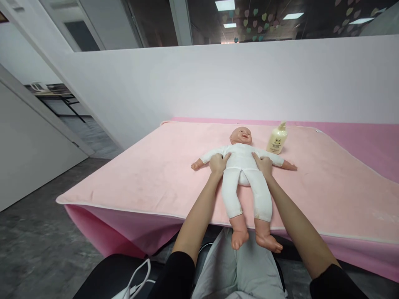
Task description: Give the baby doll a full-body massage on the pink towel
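A baby doll (240, 157) with a white cloth body lies on its back on the pink blanket (140, 166), head toward the wall, arms spread, feet over the table's front edge. My left hand (219, 163) grips the left side of its torso, thumb on the white cloth. On the opposite side my right hand (263, 163) holds the torso the same way, thumb on the front. The fingers of both hands are mostly hidden at the doll's sides. Just beyond the doll's right-hand arm stands a pale yellow pump bottle (277, 139).
A white wall (218, 83) with windows above it rises behind the table. Pink cloth (124, 226) hangs from the front edge. A black seat (109, 276) with a white cable (137, 278) is at lower left. A door (28, 145) stands at far left.
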Demonstrator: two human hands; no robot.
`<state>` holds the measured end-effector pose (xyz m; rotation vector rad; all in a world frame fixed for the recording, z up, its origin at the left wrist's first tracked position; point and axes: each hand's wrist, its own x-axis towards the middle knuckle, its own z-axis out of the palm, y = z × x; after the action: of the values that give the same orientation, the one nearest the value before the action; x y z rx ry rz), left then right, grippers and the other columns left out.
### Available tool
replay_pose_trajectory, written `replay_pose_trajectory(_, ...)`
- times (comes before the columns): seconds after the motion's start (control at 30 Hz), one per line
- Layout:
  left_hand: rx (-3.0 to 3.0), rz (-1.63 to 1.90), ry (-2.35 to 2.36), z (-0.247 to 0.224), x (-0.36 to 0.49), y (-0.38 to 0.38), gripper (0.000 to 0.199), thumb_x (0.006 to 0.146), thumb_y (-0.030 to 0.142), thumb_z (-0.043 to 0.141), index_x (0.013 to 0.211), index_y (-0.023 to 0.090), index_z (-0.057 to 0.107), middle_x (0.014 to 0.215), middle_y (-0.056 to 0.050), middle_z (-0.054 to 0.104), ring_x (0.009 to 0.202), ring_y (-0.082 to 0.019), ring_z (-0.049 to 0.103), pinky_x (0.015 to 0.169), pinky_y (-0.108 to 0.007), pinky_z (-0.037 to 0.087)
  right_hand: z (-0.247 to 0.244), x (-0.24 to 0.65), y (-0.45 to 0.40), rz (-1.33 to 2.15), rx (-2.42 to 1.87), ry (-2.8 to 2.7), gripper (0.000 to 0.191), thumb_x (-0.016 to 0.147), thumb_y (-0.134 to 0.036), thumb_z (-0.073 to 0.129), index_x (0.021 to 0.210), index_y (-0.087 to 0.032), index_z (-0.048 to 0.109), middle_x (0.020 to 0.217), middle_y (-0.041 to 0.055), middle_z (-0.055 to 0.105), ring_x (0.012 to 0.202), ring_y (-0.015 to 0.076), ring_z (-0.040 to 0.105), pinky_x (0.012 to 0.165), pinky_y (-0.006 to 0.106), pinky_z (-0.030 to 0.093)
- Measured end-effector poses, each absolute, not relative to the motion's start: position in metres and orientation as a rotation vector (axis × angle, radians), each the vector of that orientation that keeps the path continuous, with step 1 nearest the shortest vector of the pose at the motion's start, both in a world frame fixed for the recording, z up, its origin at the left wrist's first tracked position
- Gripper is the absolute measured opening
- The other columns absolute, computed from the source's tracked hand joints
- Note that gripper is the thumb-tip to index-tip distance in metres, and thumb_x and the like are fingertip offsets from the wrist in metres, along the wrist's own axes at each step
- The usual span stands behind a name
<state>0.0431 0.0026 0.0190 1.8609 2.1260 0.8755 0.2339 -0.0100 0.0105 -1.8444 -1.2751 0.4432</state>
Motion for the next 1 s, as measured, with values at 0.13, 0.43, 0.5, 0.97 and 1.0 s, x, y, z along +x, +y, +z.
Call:
replay_pose_trajectory(0.13,2.031,0.699,2.272,0.028,0.039,-0.004,0.059,0.086,0.055,0.031,0.076,0.012,0.070,0.077,-0.018,0.068,0.072,-0.028,0.062,0.060,-0.032,0.035,0.013,0.236,-0.014,0.343,-1.947,-1.414,0.059,0.078,-0.066,0.039,0.054,-0.016,0.058,0.058,0.0103,0.059,0.054,0.0175,0.050,0.051,0.025,0.028)
replay_pose_trajectory(0.43,2.374,0.899,1.913,0.038,0.057,-0.016,0.042,0.088,0.040,0.033,0.073,0.018,0.066,0.066,-0.007,0.067,0.068,-0.019,0.061,0.058,-0.027,0.029,0.018,0.240,-0.013,-0.023,-2.166,-1.614,0.055,0.089,-0.050,0.030,0.085,-0.014,0.072,0.085,0.0149,0.067,0.079,0.0230,0.061,0.065,0.028,0.037)
replay_pose_trajectory(0.5,2.389,0.900,1.769,0.037,0.058,-0.018,0.036,0.087,0.038,0.037,0.073,0.019,0.063,0.062,-0.004,0.064,0.063,-0.016,0.059,0.056,-0.026,0.028,0.017,0.240,-0.012,-0.052,-2.159,-1.624,0.054,0.090,-0.047,0.029,0.085,-0.015,0.072,0.085,0.0144,0.067,0.079,0.0227,0.061,0.065,0.028,0.037)
replay_pose_trajectory(0.97,2.155,0.875,1.743,0.037,0.057,-0.012,0.029,0.084,0.037,0.040,0.067,0.021,0.057,0.061,-0.001,0.059,0.062,-0.016,0.054,0.056,-0.027,0.026,0.026,0.246,-0.012,0.122,-2.062,-1.908,0.049,0.090,-0.042,0.030,0.086,-0.016,0.071,0.090,0.0151,0.066,0.084,0.0222,0.061,0.069,0.028,0.040)
replay_pose_trajectory(1.0,2.134,0.900,1.765,0.038,0.059,-0.010,0.029,0.084,0.036,0.040,0.067,0.021,0.057,0.061,-0.001,0.060,0.063,-0.016,0.054,0.056,-0.027,0.026,0.027,0.245,-0.012,0.083,-2.072,-1.915,0.049,0.091,-0.041,0.030,0.087,-0.015,0.071,0.090,0.0160,0.066,0.084,0.0226,0.061,0.070,0.029,0.040)
